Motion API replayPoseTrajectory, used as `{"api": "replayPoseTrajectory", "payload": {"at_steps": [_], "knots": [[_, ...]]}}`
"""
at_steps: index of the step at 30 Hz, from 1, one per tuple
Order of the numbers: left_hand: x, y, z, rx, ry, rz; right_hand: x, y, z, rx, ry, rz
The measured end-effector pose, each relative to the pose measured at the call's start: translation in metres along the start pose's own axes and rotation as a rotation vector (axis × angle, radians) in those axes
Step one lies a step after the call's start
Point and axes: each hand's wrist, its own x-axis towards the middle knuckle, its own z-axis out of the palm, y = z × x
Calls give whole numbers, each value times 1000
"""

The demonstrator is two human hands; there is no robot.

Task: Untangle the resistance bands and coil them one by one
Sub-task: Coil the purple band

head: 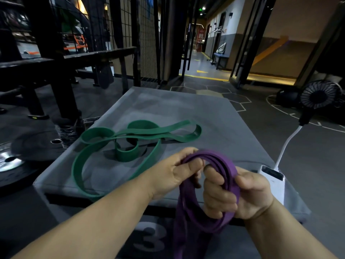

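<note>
Purple band [220, 186], looped in several turns, is held above the near edge of the grey pad [186, 109]. Left hand [173, 172] pinches its top; right hand [240, 193] is clenched round the coil. Green band [115, 139] lies tangled at the pad's left side.

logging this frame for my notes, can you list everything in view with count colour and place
purple resistance band: one, purple, partly coiled in both hands, tail hanging down
green resistance band: one, green, loose loops on the pad, left of centre
padded box: one, grey top, dark front with a pale 3, under the bands
power bank: one, white, right edge of the pad
cable: one, white, from power bank up to the fan
fan: one, black, on the floor at right
weight plates: number unclear, dark and silver, floor at left
rack frame: black, back left
left hand: one, gripping the coil's top
right hand: one, gripping the coil's right side
</note>
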Motion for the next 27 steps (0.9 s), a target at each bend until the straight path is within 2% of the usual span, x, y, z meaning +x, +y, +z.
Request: {"api": "replayPoseTrajectory", "payload": {"at_steps": [4,9,11,14,17,22,24,27], "knots": [[3,4,-2,-114,-6,77,0,7,-5,-20,21,6],[7,3,-6,-46,-21,9,1,5,-7,-32,73,-56],[8,1,-3,-39,22,8,2,4,-9,-69,79,-77],[11,2,2,-136,107,49,3,7,-13,-168,29,-62],[12,3,2,-266,85,78,2,9,-16,-157,-55,-17],[11,-2,6,-354,139,24,-6,-7,-19,-150,-22,-50],[11,-4,9,-357,108,-3,-6,-13,-19,-180,-14,-99],[8,-4,10,-249,-46,13,-2,-17,-18,-238,6,-162]]}}
